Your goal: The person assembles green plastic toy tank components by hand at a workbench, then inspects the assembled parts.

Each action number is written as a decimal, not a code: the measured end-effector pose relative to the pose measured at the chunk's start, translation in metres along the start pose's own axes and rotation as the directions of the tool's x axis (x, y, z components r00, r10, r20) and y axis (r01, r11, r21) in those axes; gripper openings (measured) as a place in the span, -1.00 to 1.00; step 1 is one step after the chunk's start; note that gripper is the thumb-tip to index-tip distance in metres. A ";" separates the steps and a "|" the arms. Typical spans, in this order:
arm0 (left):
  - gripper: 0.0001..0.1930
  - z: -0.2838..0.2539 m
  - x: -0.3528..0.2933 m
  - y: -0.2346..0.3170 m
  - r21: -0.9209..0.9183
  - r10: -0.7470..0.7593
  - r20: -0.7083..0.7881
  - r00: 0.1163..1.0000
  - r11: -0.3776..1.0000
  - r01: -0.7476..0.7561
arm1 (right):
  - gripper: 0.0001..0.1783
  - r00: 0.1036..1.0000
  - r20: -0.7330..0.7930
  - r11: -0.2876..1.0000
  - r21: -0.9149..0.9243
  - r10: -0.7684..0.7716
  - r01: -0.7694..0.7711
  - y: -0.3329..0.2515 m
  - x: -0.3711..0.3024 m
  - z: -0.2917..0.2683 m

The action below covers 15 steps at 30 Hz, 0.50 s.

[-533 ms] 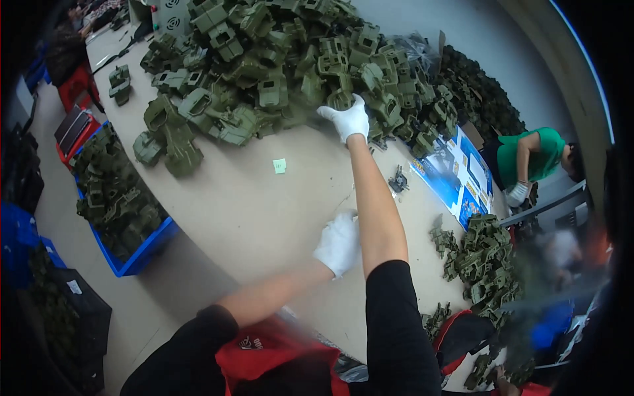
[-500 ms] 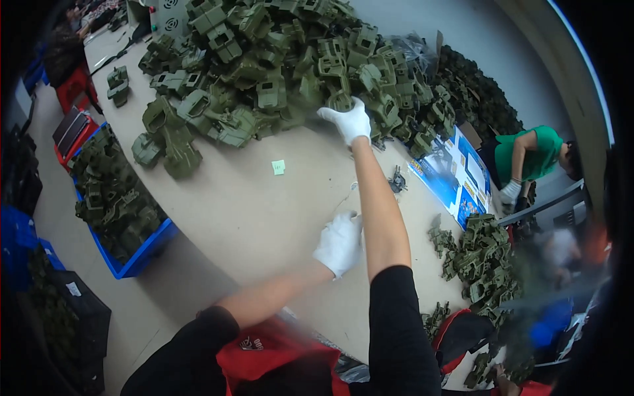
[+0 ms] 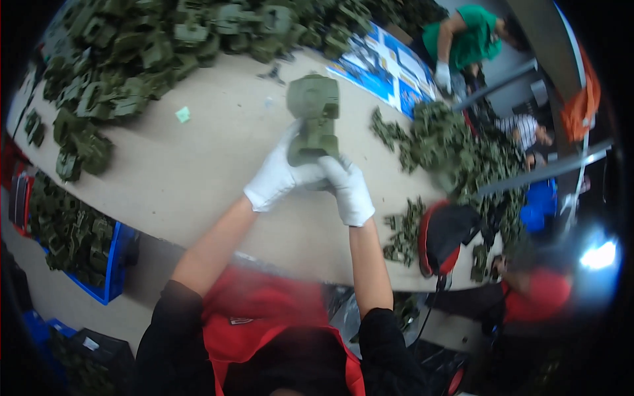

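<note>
Both my hands, in white gloves, grip one olive-green moulded plastic part (image 3: 314, 109) above the table. My left hand (image 3: 276, 173) closes round its near left side, while my right hand (image 3: 348, 189) is closed at its near right end. The part is long, with a rounded wide far end and a blocky near end; motion softens its details. Across the far left of the table lies a heap of similar green parts (image 3: 142, 46). A few loose ones (image 3: 80, 145) sit at its near left edge.
A small pale green note (image 3: 183, 115) lies on the table (image 3: 198, 178). Right of centre are a blue-and-white printed sheet (image 3: 386, 66), smaller green pieces (image 3: 439, 142) and a black-and-red cap-like item (image 3: 449, 237). A blue crate (image 3: 113, 264) of parts stands lower left. Co-workers (image 3: 472, 33) are at the right.
My right hand has come back from the heap with a green part, and my left hand has joined it on that part. The view has turned toward the right.
</note>
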State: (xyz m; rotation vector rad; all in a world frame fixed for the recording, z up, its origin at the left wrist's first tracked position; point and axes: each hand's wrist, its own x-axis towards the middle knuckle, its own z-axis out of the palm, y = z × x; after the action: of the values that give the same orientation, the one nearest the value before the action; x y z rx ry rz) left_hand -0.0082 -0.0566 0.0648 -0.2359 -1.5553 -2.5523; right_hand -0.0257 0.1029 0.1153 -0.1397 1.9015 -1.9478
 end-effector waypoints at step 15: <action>0.04 0.026 -0.015 -0.016 0.264 -0.417 0.119 0.901 0.888 0.376 | -0.44 0.989 -0.046 0.681 -0.730 -0.140 0.063 0.043 -0.047 -0.049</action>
State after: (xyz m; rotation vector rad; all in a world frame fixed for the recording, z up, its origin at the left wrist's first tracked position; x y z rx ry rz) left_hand 0.0047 -0.0256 0.0601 -0.1210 -2.1544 -2.6567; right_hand 0.0092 0.1659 0.0801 -0.3885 2.6908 -1.1366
